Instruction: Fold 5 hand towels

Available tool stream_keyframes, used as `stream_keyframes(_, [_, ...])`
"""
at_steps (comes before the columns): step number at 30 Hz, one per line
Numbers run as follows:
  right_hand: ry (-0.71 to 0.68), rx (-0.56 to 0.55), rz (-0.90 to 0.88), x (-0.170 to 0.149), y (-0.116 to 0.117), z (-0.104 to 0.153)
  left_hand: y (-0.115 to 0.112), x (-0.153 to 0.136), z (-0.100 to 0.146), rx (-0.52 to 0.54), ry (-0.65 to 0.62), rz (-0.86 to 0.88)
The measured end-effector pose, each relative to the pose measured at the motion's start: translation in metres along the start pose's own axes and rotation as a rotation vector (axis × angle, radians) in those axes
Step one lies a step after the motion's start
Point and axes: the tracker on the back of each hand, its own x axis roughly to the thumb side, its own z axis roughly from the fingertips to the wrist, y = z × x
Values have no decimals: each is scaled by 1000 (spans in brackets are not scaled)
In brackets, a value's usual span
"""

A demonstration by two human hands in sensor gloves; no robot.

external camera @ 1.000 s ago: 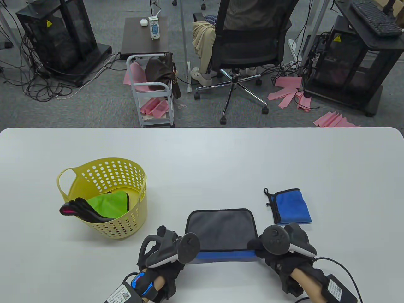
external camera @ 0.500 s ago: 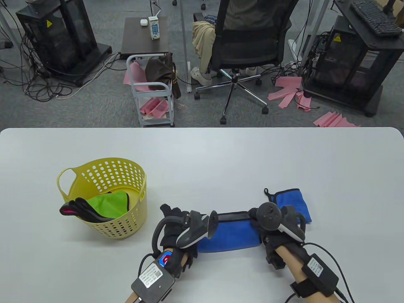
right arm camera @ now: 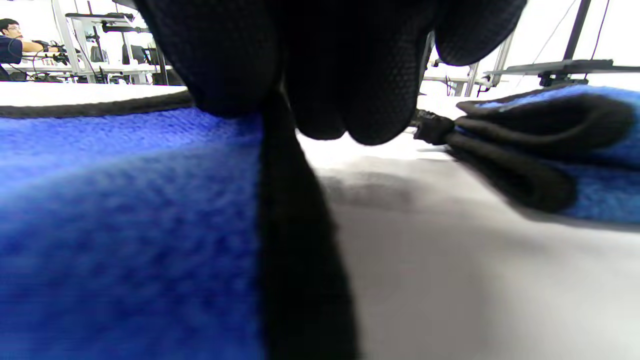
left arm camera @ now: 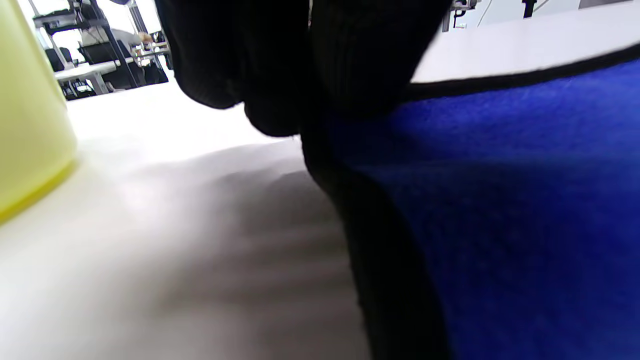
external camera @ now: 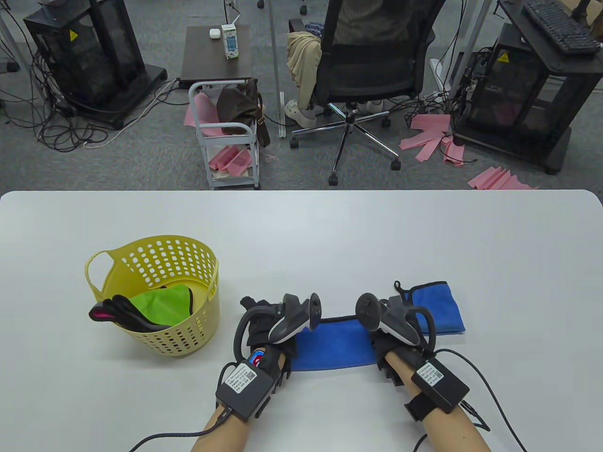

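A: Blue towel (external camera: 332,347) lies folded in half on the desk (external camera: 301,226), just right of the yellow basket (external camera: 155,301). Left hand (external camera: 264,329) and right hand (external camera: 393,341) sit on its two ends, probably pinning the fold flat.

B: Fingers?

A: Pressed to the cloth; curl cannot be told. A finished folded towel (external camera: 435,308) lies right of the basket, beyond the hands. Wrist labels are unreadable.

Yellow basket (external camera: 198,325) on white table (external camera: 330,235)
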Motion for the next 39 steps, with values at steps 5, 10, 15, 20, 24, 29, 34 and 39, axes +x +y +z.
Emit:
stream_keyframes(5, [-39, 0, -74, 2, -27, 16, 26, -10, 23, 71, -91, 189])
stream_keyframes(10, [-137, 37, -198, 7, -59, 49, 53, -17, 67, 196, -289, 377])
stream_keyframes(15, [-276, 245, -316, 17, -49, 82, 26, -10, 100, 83, -382, 377])
stream_keyframes(20, [-360, 370, -324, 31, -16, 94, -15, 2, 103, -15, -468, 390])
stream_keyframes(24, [-411, 399, -372, 40, 2, 95, -28, 8, 101, -58, -519, 383])
stream_keyframes(29, [-424, 467, -329, 47, 18, 94, -39, 13, 96, -101, -526, 355])
stream_keyframes(34, [-425, 512, -308, 48, 28, 91, -47, 14, 91, -164, -533, 363])
stream_keyframes(39, [-420, 518, -327, 45, 30, 89, -50, 9, 87, -187, -529, 402])
